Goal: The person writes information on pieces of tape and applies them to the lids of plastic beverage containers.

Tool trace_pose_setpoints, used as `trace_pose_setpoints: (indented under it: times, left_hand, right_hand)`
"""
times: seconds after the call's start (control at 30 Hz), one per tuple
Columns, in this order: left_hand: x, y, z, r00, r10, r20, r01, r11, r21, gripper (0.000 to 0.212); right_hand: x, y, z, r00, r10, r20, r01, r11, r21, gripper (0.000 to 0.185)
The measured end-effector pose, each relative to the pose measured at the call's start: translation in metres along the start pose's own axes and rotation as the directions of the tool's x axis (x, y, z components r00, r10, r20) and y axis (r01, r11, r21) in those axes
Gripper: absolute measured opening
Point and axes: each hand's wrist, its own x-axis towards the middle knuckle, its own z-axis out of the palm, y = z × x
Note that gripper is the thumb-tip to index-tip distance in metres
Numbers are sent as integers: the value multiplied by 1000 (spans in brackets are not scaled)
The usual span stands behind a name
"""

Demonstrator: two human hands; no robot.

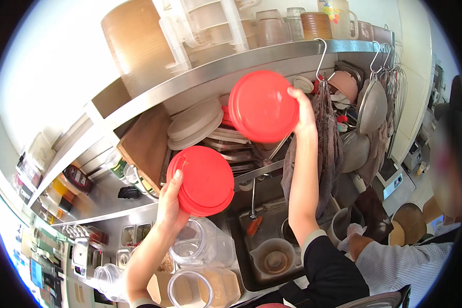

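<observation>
My left hand [173,204] grips a round red plastic lid [206,181] by its left edge, thumb over the rim. Higher up and to the right, my right hand [304,109] holds a second round red plastic lid [263,106] by its right edge. The two lids are apart, both in front of a metal rack that bears stacked white lids [195,123] and dark trays. Under my left hand stand clear plastic jars [215,240] with open mouths. What my fingers do behind the lids is hidden.
A steel shelf [231,61] with containers and cups runs above. Grey cloths [323,154] and mesh strainers [373,106] hang from hooks at right. Below, a sink [250,269] holds a plastic measuring jug [273,256]. A co-worker in a striped sleeve [392,265] is close at right.
</observation>
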Motion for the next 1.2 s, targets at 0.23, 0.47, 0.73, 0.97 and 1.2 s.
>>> trace_pose_setpoints:
  times: [0.23, 0.47, 0.73, 0.97, 1.2]
  left_hand:
    - [-3, -9, -2, 998, 14, 54, -8, 994, -106, 65]
    - [-37, 7, -9, 1000, -15, 18, 16, 999, -49, 69]
    - [-80, 36, -33, 1000, -1, -14, 1, 1000, 4, 72]
    - [-95, 49, -49, 997, 66, -38, -65, 997, 44, 73]
    - [-103, 58, -53, 989, 147, -12, -147, 989, 37, 71]
  right_hand:
    - [-51, 80, 61, 772, 420, 478, -303, 903, -305, 26]
    - [-20, 140, 69, 932, -99, 348, 321, 671, -668, 17]
    - [77, 137, 13, 921, -69, 383, 301, -496, -814, 58]
    - [125, 113, -12, 952, -176, 249, 270, 105, -957, 51]
    - [137, 40, -12, 959, 273, -80, -255, 949, 186, 41]
